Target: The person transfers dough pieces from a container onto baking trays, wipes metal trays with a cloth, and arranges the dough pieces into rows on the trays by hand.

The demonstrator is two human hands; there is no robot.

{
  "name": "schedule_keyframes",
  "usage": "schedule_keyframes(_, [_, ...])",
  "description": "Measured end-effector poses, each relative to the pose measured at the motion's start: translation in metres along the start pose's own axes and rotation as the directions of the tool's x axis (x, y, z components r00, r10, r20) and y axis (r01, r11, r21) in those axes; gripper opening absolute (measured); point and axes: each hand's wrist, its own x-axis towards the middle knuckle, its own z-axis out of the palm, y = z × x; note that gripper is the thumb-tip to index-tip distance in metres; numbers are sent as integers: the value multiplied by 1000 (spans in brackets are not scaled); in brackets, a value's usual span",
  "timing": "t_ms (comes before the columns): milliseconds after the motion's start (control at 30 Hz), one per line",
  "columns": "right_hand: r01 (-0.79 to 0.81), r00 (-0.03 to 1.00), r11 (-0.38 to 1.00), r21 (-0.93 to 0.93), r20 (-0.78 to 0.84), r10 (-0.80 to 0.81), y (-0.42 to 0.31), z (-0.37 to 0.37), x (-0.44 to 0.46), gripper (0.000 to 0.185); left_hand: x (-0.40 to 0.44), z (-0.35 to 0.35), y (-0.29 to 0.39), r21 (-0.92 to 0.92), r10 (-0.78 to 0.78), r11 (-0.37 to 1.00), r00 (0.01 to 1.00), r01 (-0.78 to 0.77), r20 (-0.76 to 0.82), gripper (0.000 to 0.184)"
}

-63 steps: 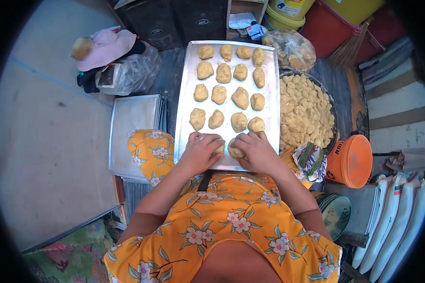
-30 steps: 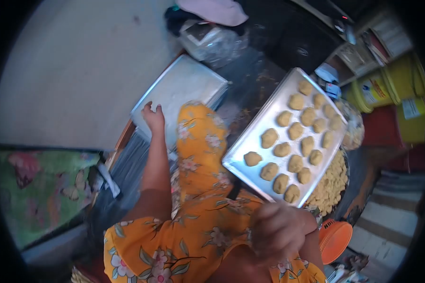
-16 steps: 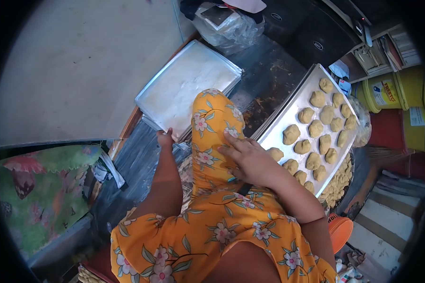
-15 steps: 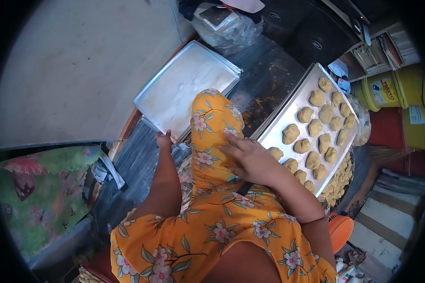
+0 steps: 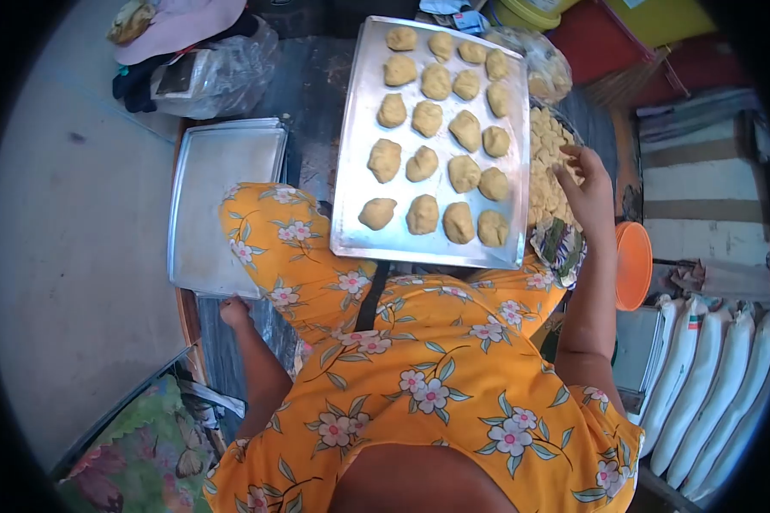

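Note:
My left hand (image 5: 235, 312) is low at the left, its fingers curled up against the near edge of a stack of bare metal baking trays (image 5: 218, 205). Whether the fingers grip that edge is hidden. Out to the right, my right hand (image 5: 586, 175) hovers at a heap of small dough pieces (image 5: 549, 167), fingers bent and apart with nothing seen between them. Between the hands lies a metal baking tray (image 5: 359, 175) bearing rows of rough yellowish dough lumps (image 5: 426, 118), in front of my lap.
A patterned cloth or wrapper (image 5: 560, 250) lies at the heap's near side, close to an orange tub (image 5: 633, 265). Long white packs (image 5: 701, 376) stand at the right. A clear plastic bag (image 5: 222, 77) sits at the back left, and a broom (image 5: 629, 81) at the back right.
My view has turned to the right, bringing the dough tray to the middle. My right hand has gone from over my leg to the dough heap. My left hand stays by the bare trays' corner.

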Motion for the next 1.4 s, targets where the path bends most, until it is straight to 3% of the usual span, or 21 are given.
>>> schedule_keyframes(100, [-104,959,912,-396,204,198,71,-2,-34,57,18,9,5,-289,-47,955,995,70,86,17])
schedule_keyframes(167, [-131,865,807,-576,331,378,112,12,-66,84,7,16,31,-109,10,994,995,1,98,19])
schedule_keyframes(200, [-246,772,799,-549,388,504,126,23,-71,100,21,26,14,-2,166,986,986,-166,33,28])
schedule_keyframes(233, [-332,712,781,-530,402,575,146,36,-84,103,52,33,-17,506,433,779,901,-370,-8,50])
schedule_keyframes(267, [-312,683,763,-566,425,594,189,57,-97,106,5,31,36,412,-2,911,1000,-3,11,64])
schedule_keyframes(333, [-321,785,821,-472,352,509,194,73,-119,98,-1,52,21,413,175,911,919,-15,-353,65])
schedule_keyframes(400, [-359,810,809,-466,274,518,199,78,-123,75,-13,60,18,433,136,897,882,83,-452,64])
schedule_keyframes(567, [-366,917,874,-320,38,398,227,89,-121,51,19,50,-15,94,-105,988,973,126,-206,58])
schedule_keyframes(600, [-431,900,892,-139,11,437,231,87,-114,48,26,48,-20,31,-120,992,984,125,-133,55])
schedule_keyframes(633, [-480,877,876,47,-5,481,234,84,-106,46,25,54,-17,-35,-95,995,949,89,-300,41])
schedule_keyframes(667, [-509,851,828,235,-8,526,237,86,-98,44,23,57,-14,-128,-136,987,935,98,-327,47])
schedule_keyframes(700, [-527,830,789,314,-9,558,221,77,-85,38,15,56,-2,-221,-176,970,921,102,-348,52])
schedule_keyframes(733, [-380,878,893,240,-211,430,231,79,-72,34,9,57,7,-312,-218,944,906,102,-363,58])
schedule_keyframes(767, [-357,865,882,307,-247,436,194,73,-60,33,10,57,12,-383,-232,918,920,100,-317,65])
schedule_keyframes(867, [-237,880,932,275,-346,325,115,49,-20,37,46,59,3,-189,-164,970,986,154,-40,67])
schedule_keyframes(967, [-41,889,972,230,-436,141,74,42,7,35,27,87,56,-347,-191,933,952,100,-240,55])
schedule_keyframes(1033, [126,878,926,355,-474,62,50,48,19,29,44,94,56,-384,-353,887,914,259,-199,55])
schedule_keyframes(1100, [80,885,923,377,-453,108,31,47,20,29,59,92,54,-517,-474,763,879,388,-41,58])
schedule_keyframes(1200, [69,884,907,415,-447,137,25,50,24,28,52,85,68,-642,-336,679,928,356,160,62])
schedule_keyframes(1300, [86,898,866,492,-416,147,15,51,25,33,-19,59,151,-698,-117,705,991,124,58,58])
schedule_keyframes(1400, [109,931,746,657,-331,155,-7,48,38,39,16,55,135,-729,22,615,918,300,396,56])
